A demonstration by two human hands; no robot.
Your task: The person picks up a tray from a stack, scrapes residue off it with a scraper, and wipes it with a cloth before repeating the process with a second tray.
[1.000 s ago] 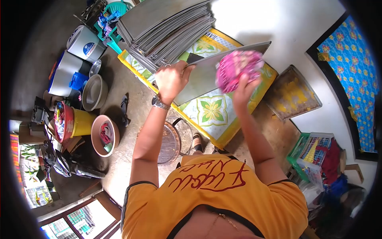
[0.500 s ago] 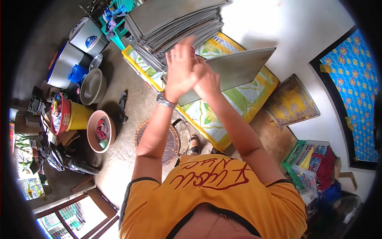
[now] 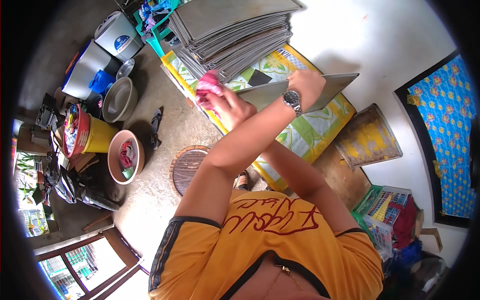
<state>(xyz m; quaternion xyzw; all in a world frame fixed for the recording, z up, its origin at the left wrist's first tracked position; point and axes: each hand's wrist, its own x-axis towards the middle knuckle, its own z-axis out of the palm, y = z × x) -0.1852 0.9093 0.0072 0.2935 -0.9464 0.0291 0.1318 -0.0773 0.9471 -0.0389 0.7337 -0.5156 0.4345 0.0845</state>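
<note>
Arms crossed in front of the chest, the left forearm lying over the right. The left hand (image 3: 306, 84), with a wristwatch (image 3: 291, 98) on its wrist, is closed over the upper edge of a flat grey metal tray (image 3: 265, 93), fingers curled over the rim in a firm hold. The metal tray is held tilted in the air, just below the stack of trays (image 3: 235, 25); whether it touches the stack cannot be told. The right hand (image 3: 232, 107) is clenched around a bunched pink cloth (image 3: 207, 86), fingers fully wrapped. The pink cloth sits at the end of the metal tray that lies under the stack's lower left corner, and contact between cloth and tray is not resolvable. The stack rests on a table with a yellow and green floral cover (image 3: 305, 135), and a small dark rectangle (image 3: 259, 77) lies on the cover just below the stack. On the floor left of and below the stack are a grey basin (image 3: 120, 100), a yellow bucket (image 3: 100, 140) and a pink basin (image 3: 125, 156) holding scraps of fabric. A round brown disc (image 3: 187, 167) is on the floor well below the stack, near the table edge. A rust-stained tray (image 3: 370, 137) leans at the wall, right of and below the stack
</note>
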